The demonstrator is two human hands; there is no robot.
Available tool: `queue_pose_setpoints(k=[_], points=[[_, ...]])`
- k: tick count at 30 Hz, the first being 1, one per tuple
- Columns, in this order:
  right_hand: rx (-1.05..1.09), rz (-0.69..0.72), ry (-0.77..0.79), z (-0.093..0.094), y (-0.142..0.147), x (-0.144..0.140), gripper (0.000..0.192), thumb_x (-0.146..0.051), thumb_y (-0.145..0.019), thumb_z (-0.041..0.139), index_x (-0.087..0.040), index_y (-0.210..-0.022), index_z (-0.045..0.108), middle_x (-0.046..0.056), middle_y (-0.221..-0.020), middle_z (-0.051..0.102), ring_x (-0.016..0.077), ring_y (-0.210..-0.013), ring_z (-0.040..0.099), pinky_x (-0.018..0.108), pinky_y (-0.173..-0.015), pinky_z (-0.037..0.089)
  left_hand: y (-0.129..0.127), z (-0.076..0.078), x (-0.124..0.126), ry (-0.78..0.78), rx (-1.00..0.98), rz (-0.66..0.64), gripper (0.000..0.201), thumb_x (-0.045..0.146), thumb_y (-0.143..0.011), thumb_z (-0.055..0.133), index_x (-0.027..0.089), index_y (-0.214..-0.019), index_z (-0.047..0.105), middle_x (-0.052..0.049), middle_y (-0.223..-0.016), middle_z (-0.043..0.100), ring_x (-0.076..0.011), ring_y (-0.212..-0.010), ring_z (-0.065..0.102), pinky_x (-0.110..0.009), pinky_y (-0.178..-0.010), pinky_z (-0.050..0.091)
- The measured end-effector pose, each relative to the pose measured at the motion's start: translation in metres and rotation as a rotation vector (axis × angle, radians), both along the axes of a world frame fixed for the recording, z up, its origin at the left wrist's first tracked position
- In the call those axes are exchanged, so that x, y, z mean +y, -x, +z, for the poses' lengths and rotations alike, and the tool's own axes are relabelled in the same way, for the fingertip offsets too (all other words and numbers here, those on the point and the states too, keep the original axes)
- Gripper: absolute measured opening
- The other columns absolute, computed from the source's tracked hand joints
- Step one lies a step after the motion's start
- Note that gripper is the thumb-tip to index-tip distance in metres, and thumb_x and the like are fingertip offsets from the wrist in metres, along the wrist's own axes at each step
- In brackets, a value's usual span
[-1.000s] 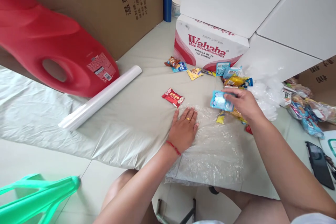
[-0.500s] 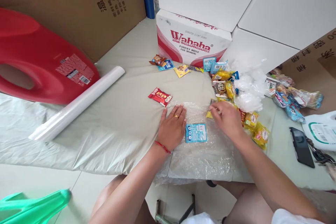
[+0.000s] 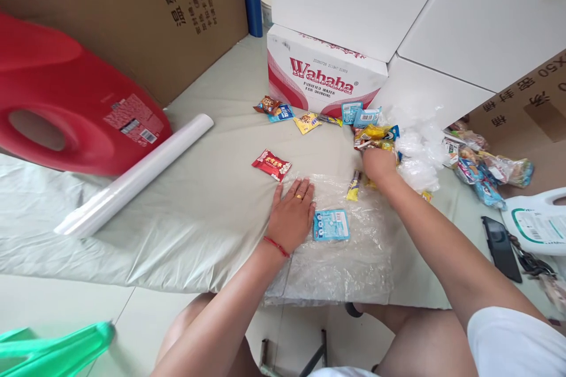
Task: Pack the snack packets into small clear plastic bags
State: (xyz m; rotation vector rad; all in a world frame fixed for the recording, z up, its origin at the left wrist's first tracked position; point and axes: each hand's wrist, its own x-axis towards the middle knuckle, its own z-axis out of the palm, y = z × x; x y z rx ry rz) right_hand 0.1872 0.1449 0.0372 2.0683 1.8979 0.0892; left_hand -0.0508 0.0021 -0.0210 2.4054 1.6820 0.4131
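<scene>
My left hand (image 3: 292, 215) lies flat, fingers spread, on the left part of a clear plastic sheet (image 3: 340, 271). Close to its right side a light blue snack packet (image 3: 331, 225) rests on the plastic. Just beyond the fingertips is a red wrapped snack (image 3: 272, 165). My right hand (image 3: 379, 166) is curled down at the pile of small snack packets (image 3: 375, 133); its fingertips and anything in them are hidden. A small yellow and purple packet (image 3: 354, 185) lies by the plastic's far edge, left of that hand.
A white plastic-film roll (image 3: 137, 174) lies at left beside a red jug (image 3: 88, 106). Behind stands a Wahaha carton (image 3: 325, 73), with several packets before it. Crumpled clear bags (image 3: 418, 147), more snacks (image 3: 484, 168), a phone (image 3: 501, 247) and a white jug (image 3: 537, 221) are at right.
My right hand has moved away from me, from beside the yellow and purple packet to the snack pile. That packet now lies uncovered. My left hand stays on the plastic.
</scene>
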Motion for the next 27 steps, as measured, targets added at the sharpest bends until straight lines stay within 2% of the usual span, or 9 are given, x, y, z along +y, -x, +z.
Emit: queue_pose_setpoints(k=[4,8,11,13,17,19,21,24,27], points=[[0.074,-0.089,-0.190,0.022,-0.028,-0.004,0.039,-0.018,-0.088,0.048,-0.011,-0.119,0.073,0.022,-0.109,0.075,0.0343,-0.102,0.070,0.041,-0.082,0.052,0.001,0.001,-0.001,0.008,-0.005,-0.004,0.051,0.033,-0.106,0.029,0.022,-0.152,0.048,-0.005,-0.163,0.042,-0.0246,-0.152,0.036,-0.058,-0.126,0.022],[0.740,-0.043,-0.337,0.036,-0.052,-0.025,0.038,-0.025,-0.080,0.051,-0.017,-0.107,0.076,0.008,-0.092,0.077,0.0236,-0.086,0.069,0.033,-0.079,0.052,0.001,0.003,-0.001,0.016,-0.011,-0.010,0.050,0.033,-0.106,0.031,0.022,-0.151,0.049,-0.006,-0.163,0.042,-0.0245,-0.152,0.037,-0.056,-0.127,0.021],[1.203,0.009,-0.058,0.038,-0.050,-0.058,0.037,-0.029,-0.079,0.055,-0.020,-0.109,0.076,0.003,-0.095,0.077,0.0199,-0.087,0.069,0.032,-0.085,0.053,0.000,0.002,-0.001,0.017,-0.018,-0.006,0.051,0.033,-0.106,0.030,0.020,-0.152,0.048,-0.007,-0.163,0.042,-0.0248,-0.152,0.036,-0.058,-0.127,0.020],[1.321,0.020,0.174,0.037,-0.040,-0.081,0.036,-0.034,-0.081,0.060,-0.021,-0.111,0.076,0.004,-0.101,0.077,0.0196,-0.090,0.070,0.033,-0.087,0.054,0.000,0.001,-0.002,0.016,-0.023,-0.006,0.052,0.033,-0.106,0.029,0.019,-0.152,0.048,-0.007,-0.163,0.042,-0.0249,-0.152,0.036,-0.059,-0.127,0.020],[1.289,0.147,0.536,0.030,-0.011,-0.108,0.037,-0.036,-0.088,0.058,-0.018,-0.115,0.076,0.005,-0.103,0.077,0.0190,-0.088,0.069,0.033,-0.083,0.054,0.001,0.001,-0.001,0.010,-0.030,-0.014,0.051,0.033,-0.106,0.029,0.020,-0.151,0.049,-0.007,-0.162,0.043,-0.0248,-0.152,0.037,-0.059,-0.127,0.020],[1.209,0.250,0.629,0.025,0.003,-0.110,0.038,-0.035,-0.093,0.052,-0.019,-0.119,0.075,0.004,-0.101,0.077,0.0187,-0.088,0.068,0.032,-0.083,0.054,0.002,0.001,0.000,0.015,-0.031,-0.016,0.051,0.032,-0.106,0.028,0.020,-0.151,0.049,-0.008,-0.162,0.043,-0.0248,-0.152,0.037,-0.059,-0.126,0.020],[1.053,0.358,0.538,0.021,0.013,-0.109,0.039,-0.035,-0.095,0.052,-0.019,-0.124,0.073,0.005,-0.103,0.076,0.0205,-0.092,0.068,0.034,-0.087,0.053,0.003,0.003,0.001,0.030,-0.026,-0.022,0.051,0.028,-0.105,0.028,0.020,-0.151,0.049,-0.008,-0.162,0.043,-0.0248,-0.152,0.037,-0.059,-0.126,0.021],[0.752,0.516,0.200,0.020,0.024,-0.113,0.039,-0.036,-0.096,0.056,-0.015,-0.126,0.071,0.013,-0.117,0.073,0.0281,-0.107,0.063,0.044,-0.100,0.050,0.004,0.004,0.002,0.047,-0.018,-0.036,0.051,0.025,-0.104,0.029,0.020,-0.151,0.049,-0.008,-0.163,0.042,-0.0254,-0.152,0.037,-0.059,-0.125,0.022],[0.669,0.628,-0.004,0.017,0.032,-0.135,0.042,-0.037,-0.102,0.049,-0.017,-0.136,0.066,0.014,-0.137,0.065,0.0302,-0.126,0.055,0.049,-0.110,0.045,0.005,0.005,0.002,0.041,-0.019,-0.048,0.052,0.025,-0.104,0.029,0.019,-0.151,0.048,-0.009,-0.163,0.041,-0.0261,-0.153,0.036,-0.059,-0.125,0.021]])
